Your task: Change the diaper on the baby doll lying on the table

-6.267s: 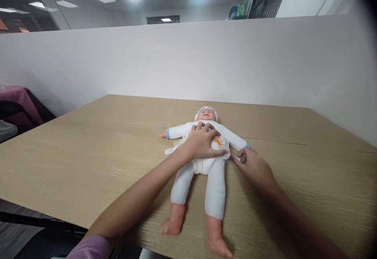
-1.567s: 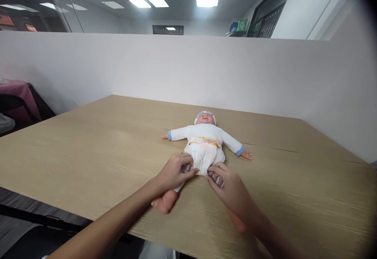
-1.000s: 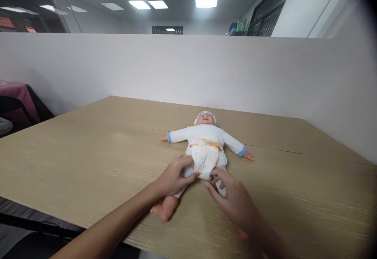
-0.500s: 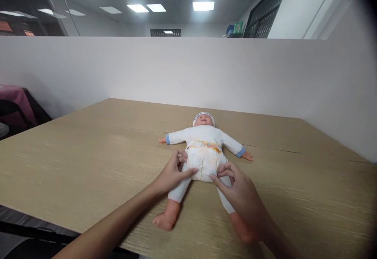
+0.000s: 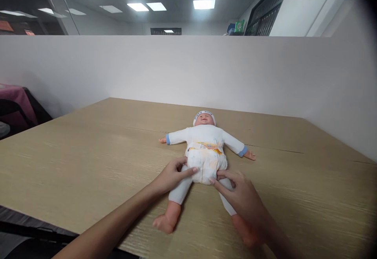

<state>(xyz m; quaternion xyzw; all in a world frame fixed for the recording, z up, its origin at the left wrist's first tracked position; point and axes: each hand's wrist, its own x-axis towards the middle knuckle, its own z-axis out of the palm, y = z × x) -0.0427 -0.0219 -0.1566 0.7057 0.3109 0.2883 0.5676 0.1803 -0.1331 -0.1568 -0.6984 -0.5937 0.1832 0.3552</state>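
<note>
On its back lies a baby doll in white clothes with blue cuffs and a printed headband, its arms spread and its feet toward me. A white diaper with an orange printed waistband is wrapped around its hips. My left hand is closed on the diaper's edge by the leg on the left, thumb on the front and fingers at the side. At the opposite leg opening, my right hand pinches the diaper's edge between thumb and fingers. My right hand and forearm partly cover the leg on that side.
The doll rests on a wide wooden table with a seam across it. Behind the table stands a white partition. Pink cloth over something dark is beyond the left edge.
My left fingers have moved slightly down along the diaper's side. My right hand has shifted a little toward me, still at the leg edge. The doll lies nearly as before.
</note>
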